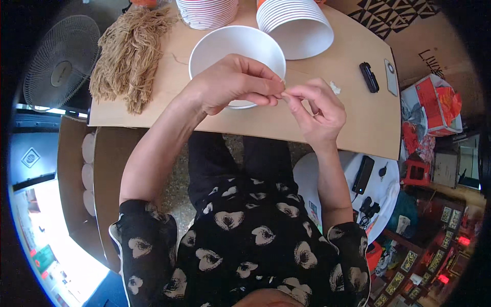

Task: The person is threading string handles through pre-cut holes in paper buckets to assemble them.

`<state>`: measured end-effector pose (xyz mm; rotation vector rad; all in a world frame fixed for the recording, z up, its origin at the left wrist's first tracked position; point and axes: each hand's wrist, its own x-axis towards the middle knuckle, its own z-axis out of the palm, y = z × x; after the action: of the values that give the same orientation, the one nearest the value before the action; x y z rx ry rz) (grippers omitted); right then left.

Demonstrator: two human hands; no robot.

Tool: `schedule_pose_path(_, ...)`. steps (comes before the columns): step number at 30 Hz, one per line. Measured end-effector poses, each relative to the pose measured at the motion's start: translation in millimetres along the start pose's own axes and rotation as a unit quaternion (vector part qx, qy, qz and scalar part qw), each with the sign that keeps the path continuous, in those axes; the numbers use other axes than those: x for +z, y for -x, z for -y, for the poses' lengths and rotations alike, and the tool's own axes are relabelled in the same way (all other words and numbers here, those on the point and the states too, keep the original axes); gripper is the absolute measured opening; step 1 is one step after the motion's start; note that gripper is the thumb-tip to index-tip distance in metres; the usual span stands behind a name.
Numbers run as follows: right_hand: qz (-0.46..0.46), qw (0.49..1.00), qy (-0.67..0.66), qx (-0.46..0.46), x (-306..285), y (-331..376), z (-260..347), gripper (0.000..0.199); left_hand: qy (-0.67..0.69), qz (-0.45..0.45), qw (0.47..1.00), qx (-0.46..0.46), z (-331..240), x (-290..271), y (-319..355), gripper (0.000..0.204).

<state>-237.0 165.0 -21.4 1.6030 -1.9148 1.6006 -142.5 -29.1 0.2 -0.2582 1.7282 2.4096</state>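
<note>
My left hand (236, 84) reaches over the near right rim of a white paper tub (232, 38). Its thumb and fingers are pinched together. Just right of the tub my right hand (321, 108) is also closed in a pinch, and the fingertips of both hands meet. A tiny pale bit shows at the fingertips, too small to name. The tub stands upright on the table, its near side partly covered by my left hand. At the table's left lies a thick bundle of tan strings (130, 56).
Stacked white tubs stand upright (207, 13), and another stack lies tilted (302, 30) at the back. A white scrap (335, 88), a black device (368, 77) and a grey one (391, 77) lie on the right. An open cardboard box (82, 204) and a fan (62, 61) are left.
</note>
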Motion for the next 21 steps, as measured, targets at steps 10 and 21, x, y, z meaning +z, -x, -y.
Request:
schedule_pose_path(10,-0.007,0.951,-0.189,0.244,3.8,9.9,2.2,0.011,-0.025,-0.038,0.998,0.047,3.6,3.8,1.3,0.018)
schedule_pose_path(21,0.002,0.857,-0.328,0.398,0.5,6.1,-5.5,0.021,-0.093,-0.064,0.989,0.093,6.1,9.8,3.0,0.017)
